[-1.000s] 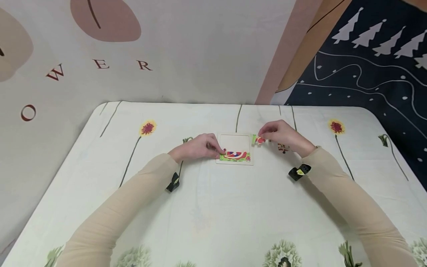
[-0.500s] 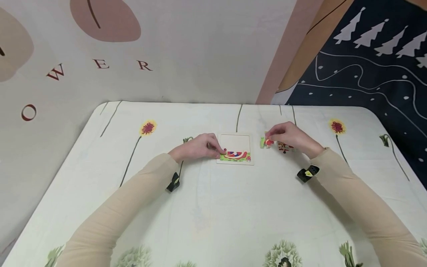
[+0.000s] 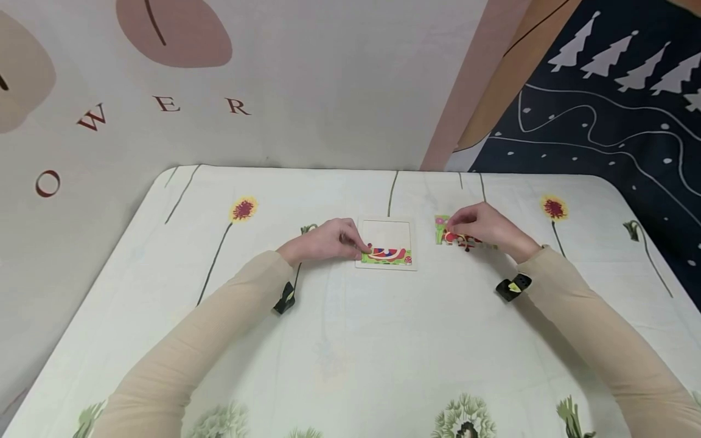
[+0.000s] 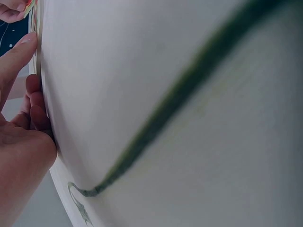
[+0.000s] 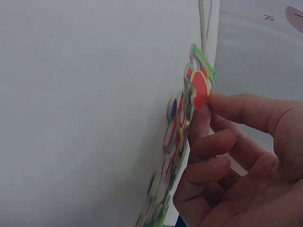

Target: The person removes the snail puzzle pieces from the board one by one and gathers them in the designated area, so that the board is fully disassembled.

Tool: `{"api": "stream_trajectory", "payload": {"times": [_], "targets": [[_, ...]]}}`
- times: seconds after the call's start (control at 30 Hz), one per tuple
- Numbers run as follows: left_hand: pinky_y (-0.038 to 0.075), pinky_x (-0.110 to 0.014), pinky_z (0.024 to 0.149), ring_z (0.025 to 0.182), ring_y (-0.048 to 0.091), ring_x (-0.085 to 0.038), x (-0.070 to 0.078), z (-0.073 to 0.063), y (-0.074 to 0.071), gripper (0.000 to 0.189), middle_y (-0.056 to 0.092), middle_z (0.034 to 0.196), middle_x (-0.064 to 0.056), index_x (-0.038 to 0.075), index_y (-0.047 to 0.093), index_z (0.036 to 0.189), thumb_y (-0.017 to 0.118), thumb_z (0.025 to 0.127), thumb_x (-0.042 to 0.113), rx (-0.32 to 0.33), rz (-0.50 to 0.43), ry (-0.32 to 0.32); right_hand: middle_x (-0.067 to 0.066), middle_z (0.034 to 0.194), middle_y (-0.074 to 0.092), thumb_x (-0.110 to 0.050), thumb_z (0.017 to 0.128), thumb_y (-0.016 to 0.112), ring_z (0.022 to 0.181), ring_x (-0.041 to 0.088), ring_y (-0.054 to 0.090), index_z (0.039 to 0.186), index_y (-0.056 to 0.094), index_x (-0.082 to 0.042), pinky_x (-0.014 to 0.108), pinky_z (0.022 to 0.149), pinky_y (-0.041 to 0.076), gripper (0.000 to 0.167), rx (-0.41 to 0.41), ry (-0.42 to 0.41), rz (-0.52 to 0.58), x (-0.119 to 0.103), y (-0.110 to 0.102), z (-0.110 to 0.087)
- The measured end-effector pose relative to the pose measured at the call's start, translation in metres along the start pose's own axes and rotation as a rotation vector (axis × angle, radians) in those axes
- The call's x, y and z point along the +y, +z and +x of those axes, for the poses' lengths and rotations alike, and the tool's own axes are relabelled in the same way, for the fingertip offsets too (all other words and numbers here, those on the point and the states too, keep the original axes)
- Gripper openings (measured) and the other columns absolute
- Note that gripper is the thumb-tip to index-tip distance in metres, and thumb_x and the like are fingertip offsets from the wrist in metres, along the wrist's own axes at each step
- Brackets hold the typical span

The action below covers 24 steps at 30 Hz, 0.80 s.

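Observation:
A shallow, pale jigsaw puzzle board (image 3: 386, 234) lies at the table's middle, a strip of colourful fitted pieces (image 3: 387, 256) along its near side. My left hand (image 3: 328, 239) holds the board's left edge, thumb and forefinger at the near corner. To the right of the board, my right hand (image 3: 484, 226) pinches a puzzle piece (image 5: 200, 87) between thumb and forefinger. That piece is red and green and tilted in the right wrist view. Just beneath it is a group of loose puzzle pieces (image 5: 173, 137), partly hidden by the hand in the head view.
A white cloth with printed flowers covers the table (image 3: 350, 340). Behind its far edge hangs a pale printed curtain (image 3: 328, 91), with a dark tree-patterned cloth (image 3: 602, 121) at the right. Each wrist wears a small black camera strap (image 3: 513, 287).
My right hand has moved right, away from the board's edge, carrying the puzzle piece over to the loose pieces. The left hand and the board have stayed put.

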<state>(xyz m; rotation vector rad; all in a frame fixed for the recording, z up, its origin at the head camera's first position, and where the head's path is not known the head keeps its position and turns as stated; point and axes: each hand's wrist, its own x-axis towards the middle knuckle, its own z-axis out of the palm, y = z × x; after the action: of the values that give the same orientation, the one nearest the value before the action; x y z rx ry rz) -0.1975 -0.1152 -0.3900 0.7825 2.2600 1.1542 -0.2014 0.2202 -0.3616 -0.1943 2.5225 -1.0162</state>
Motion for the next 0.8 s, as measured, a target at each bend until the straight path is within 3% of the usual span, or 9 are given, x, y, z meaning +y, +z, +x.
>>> {"api": "stream_trajectory", "payload": {"times": [0.2,0.8], "targets": [[0.040,-0.031,0.083,0.092,0.050,-0.018,-0.0005,-0.0005,0.0001,0.017,0.059,0.096,-0.005,0.004,0.076,0.100,0.074,0.083,0.003,0.005,0.009,0.003,0.014,0.104,0.065,-0.015,0.095,0.061,0.085,0.024,0.049,0.109,0.068,0.002,0.034,0.067,0.039,0.023,0.018,-0.002,-0.007,0.0012,0.0012,-0.0010],[0.039,-0.031,0.083,0.092,0.050,-0.020,0.0007,-0.0011,-0.0012,0.019,0.059,0.097,-0.006,0.002,0.076,0.101,0.074,0.082,0.003,-0.009,-0.011,0.025,0.011,0.092,0.064,-0.012,0.093,0.063,0.077,0.022,0.048,0.103,0.070,0.002,0.031,0.059,0.039,0.019,0.042,-0.010,-0.029,0.0018,0.0040,-0.0003]]}}
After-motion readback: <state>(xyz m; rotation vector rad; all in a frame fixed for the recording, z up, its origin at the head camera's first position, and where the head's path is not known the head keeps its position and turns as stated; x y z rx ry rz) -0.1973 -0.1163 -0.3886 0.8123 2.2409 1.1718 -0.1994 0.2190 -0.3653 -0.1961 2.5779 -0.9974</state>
